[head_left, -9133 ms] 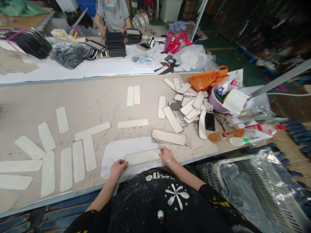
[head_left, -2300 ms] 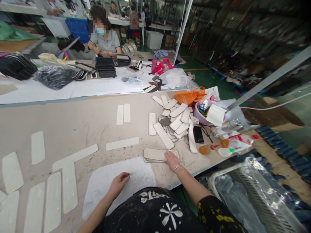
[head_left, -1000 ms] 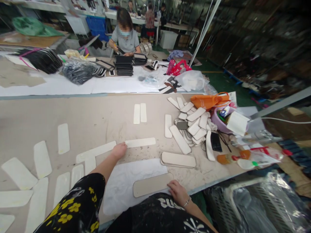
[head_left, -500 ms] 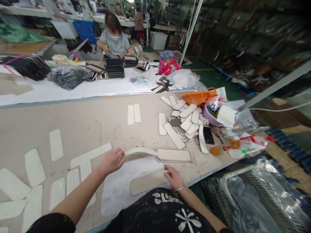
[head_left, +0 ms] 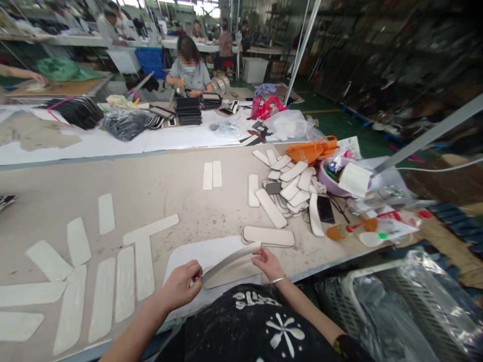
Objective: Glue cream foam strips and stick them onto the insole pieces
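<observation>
A long, round-ended strip (head_left: pixel 231 263) is bowed upward between my two hands, its greyish side toward me. My left hand (head_left: pixel 184 284) pinches its left end, and the fingers of my right hand (head_left: pixel 267 262) grip the right end. Right below it lies a similar beige panel (head_left: pixel 236 275), partly covered by the strip, on a white sheet (head_left: pixel 188 251). Just beyond my right hand sits a small stack of beige panels (head_left: pixel 268 236) with dark edges.
Several pale panels (head_left: pixel 105 296) are spread over the table at left. A heap of panels (head_left: pixel 292 183), a phone (head_left: pixel 325 209), an orange bag (head_left: pixel 313 150) and a purple basin (head_left: pixel 326 182) lie at right. A plastic crate (head_left: pixel 377 291) stands beside the table. A co-worker (head_left: pixel 190 70) sits opposite.
The strip has come off the stack and moved toward me, over the panel on the white sheet. My right hand now grips its other end. The view has swung left.
</observation>
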`<move>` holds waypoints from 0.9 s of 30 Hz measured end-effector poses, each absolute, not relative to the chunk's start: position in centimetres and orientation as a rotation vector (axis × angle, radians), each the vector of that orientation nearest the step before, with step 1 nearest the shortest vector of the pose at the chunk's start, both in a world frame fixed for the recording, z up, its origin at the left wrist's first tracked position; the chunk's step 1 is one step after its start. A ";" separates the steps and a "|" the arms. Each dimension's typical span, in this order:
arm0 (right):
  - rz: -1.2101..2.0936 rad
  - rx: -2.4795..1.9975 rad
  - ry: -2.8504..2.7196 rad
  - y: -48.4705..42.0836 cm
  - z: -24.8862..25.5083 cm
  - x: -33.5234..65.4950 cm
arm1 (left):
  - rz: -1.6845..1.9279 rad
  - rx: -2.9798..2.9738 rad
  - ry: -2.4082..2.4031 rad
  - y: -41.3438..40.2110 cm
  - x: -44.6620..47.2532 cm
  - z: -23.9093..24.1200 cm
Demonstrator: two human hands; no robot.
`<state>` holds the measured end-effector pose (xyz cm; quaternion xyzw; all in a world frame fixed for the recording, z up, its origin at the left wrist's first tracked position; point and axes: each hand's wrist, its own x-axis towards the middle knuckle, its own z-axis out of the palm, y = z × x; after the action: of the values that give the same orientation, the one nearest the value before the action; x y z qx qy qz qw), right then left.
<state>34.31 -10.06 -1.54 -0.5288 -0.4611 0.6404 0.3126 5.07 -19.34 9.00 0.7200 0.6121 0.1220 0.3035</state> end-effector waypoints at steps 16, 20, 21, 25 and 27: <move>1.504 -2.011 -1.645 -12.9 -3.7 37.8 | 0.348 1.340 1.760 -20.8 5.0 2.1; 1.421 -2.083 -1.728 -12.9 -4.7 38.0 | 0.259 1.341 1.853 -20.7 5.4 -1.0; 1.392 -2.096 -1.757 -12.7 -4.9 37.9 | 0.231 1.357 1.881 -20.6 5.6 -1.7; 1.293 -2.147 -1.850 -11.9 -5.7 37.4 | 0.140 1.397 2.006 -20.0 6.1 -3.3; 1.264 -2.172 -1.882 -11.5 -5.9 37.2 | 0.099 1.396 2.039 -19.7 6.3 -3.7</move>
<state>37.24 -11.53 -5.95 -0.6918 -0.5994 0.4027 0.0010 6.35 -19.67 -3.66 0.5332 0.7788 0.0380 0.3282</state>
